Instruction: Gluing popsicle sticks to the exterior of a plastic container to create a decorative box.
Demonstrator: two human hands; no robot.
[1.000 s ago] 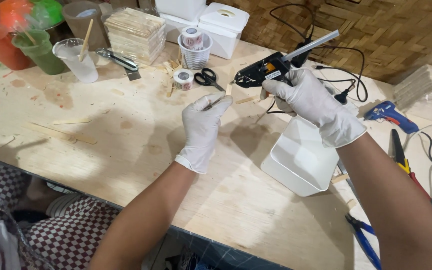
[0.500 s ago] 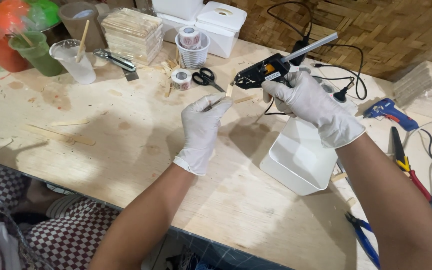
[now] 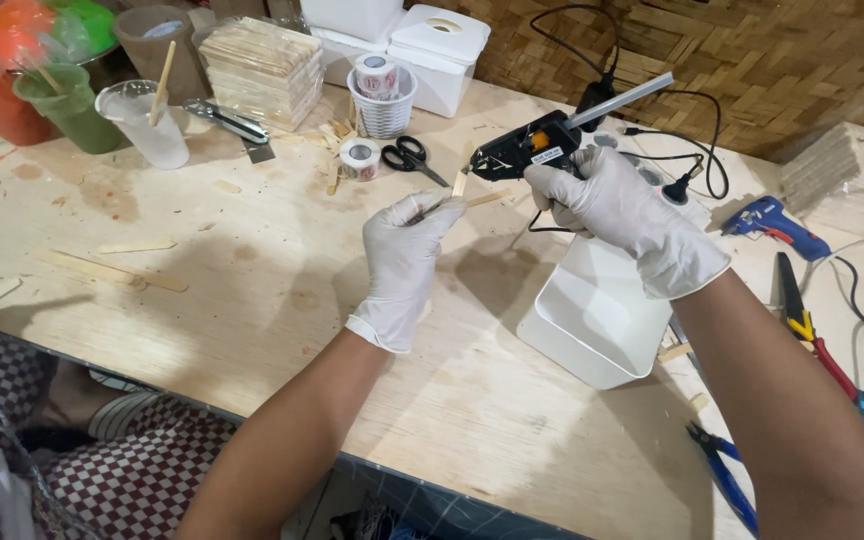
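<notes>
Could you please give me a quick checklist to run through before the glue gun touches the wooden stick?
1. Left hand grips the wooden stick: ok.
2. Right hand holds the glue gun: ok.
3. Nozzle aimed at the stick's end: ok, close beside it.
4. Both hands gloved: ok.
5. Glue gun hot and ready: cannot tell.
6. White tray clear of the stick: ok.
</notes>
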